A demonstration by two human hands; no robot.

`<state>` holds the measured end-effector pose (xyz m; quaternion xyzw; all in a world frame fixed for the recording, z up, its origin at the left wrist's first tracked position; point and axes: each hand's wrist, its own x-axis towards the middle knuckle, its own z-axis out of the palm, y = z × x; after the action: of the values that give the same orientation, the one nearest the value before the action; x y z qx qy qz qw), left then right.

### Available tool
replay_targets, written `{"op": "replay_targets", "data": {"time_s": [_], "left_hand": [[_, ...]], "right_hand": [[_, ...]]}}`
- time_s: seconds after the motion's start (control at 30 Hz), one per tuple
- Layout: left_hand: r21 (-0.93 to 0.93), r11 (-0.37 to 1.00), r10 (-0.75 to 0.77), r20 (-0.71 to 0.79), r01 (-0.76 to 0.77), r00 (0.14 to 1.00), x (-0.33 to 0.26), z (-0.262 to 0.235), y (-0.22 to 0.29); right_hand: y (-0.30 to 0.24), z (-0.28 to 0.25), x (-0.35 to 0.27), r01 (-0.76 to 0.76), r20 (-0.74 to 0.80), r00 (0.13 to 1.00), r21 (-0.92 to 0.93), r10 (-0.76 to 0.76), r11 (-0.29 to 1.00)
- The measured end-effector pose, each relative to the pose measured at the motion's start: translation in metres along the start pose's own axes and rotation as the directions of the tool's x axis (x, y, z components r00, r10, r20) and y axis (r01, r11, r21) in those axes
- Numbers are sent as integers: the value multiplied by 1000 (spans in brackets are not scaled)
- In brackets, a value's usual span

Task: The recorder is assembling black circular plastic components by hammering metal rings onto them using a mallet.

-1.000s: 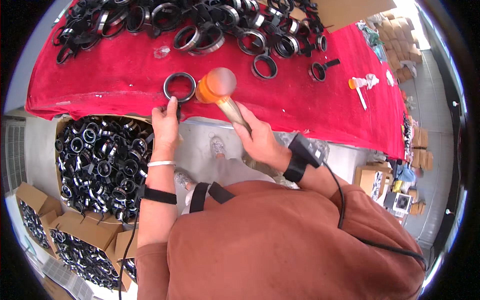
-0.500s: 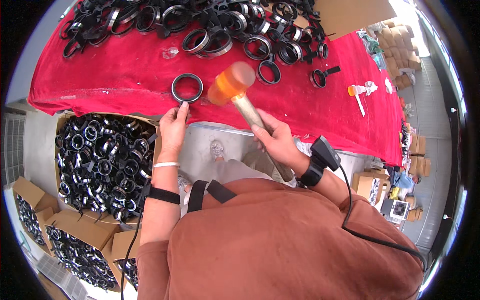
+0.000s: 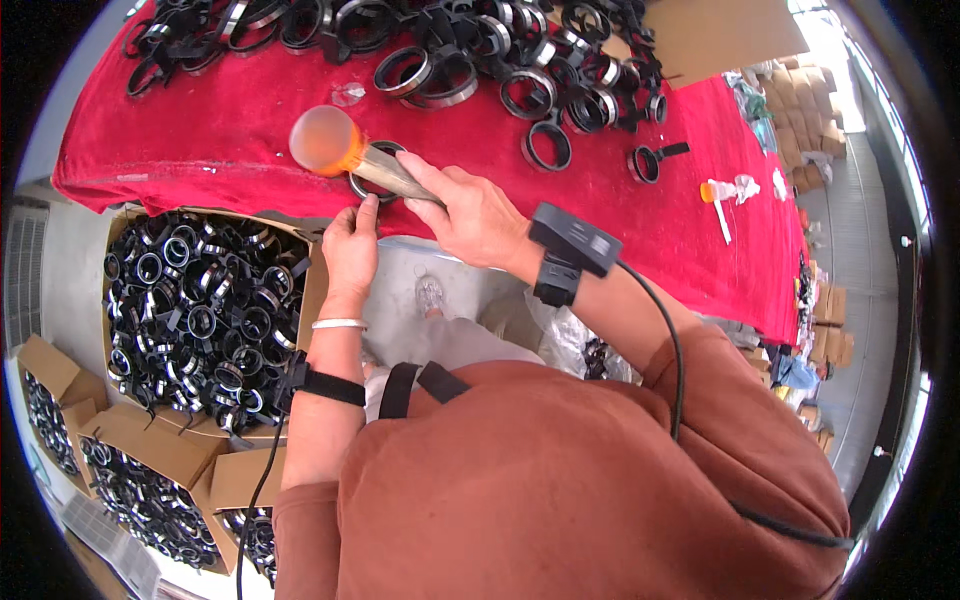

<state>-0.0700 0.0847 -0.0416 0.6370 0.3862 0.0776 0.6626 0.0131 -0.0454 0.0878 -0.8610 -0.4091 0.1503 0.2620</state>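
Observation:
A black ring (image 3: 358,186) with a silvery band rests on the red cloth (image 3: 230,150) near the table's front edge. My left hand (image 3: 350,248) pinches the near side of this ring, thumb on top, the other fingers curled. Wrapped round the wooden handle of a mallet is my right hand (image 3: 478,215). The mallet (image 3: 330,142) has an orange, translucent head, which hangs over the cloth just left of the ring. Its handle crosses above the ring and hides part of it. Whether the head touches anything I cannot tell.
Many black and silvery rings (image 3: 525,92) are heaped along the far side of the table. A cardboard box (image 3: 318,290) full of similar rings stands below the table at left, with more filled boxes (image 3: 150,445) nearer. An orange-capped item (image 3: 709,192) lies at right.
My right hand has swung the mallet left, so its head passes from right of the ring to its left. My left hand keeps hold of the ring. The view has shifted slightly.

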Motion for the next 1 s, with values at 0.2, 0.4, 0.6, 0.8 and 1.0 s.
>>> {"op": "replay_targets", "data": {"time_s": [0.2,0.4,0.6,0.8,1.0], "left_hand": [[22,1000,17,-28,-16,999,0,1,-4],[66,992,105,1,-105,994,-1,2,5],[-25,999,44,4,-44,999,0,0,-2],[-4,998,56,26,-56,998,5,2,1],[-132,991,9,140,10,990,-2,-9,11]], "right_hand": [[-12,-14,14,290,-344,912,161,-222,943],[28,15,-2,62,-270,963,269,13,961],[13,-9,3,-116,-168,957,530,238,840],[39,17,-15,-125,-282,925,408,256,904],[5,-18,-57,-112,-266,929,461,258,880]]}}
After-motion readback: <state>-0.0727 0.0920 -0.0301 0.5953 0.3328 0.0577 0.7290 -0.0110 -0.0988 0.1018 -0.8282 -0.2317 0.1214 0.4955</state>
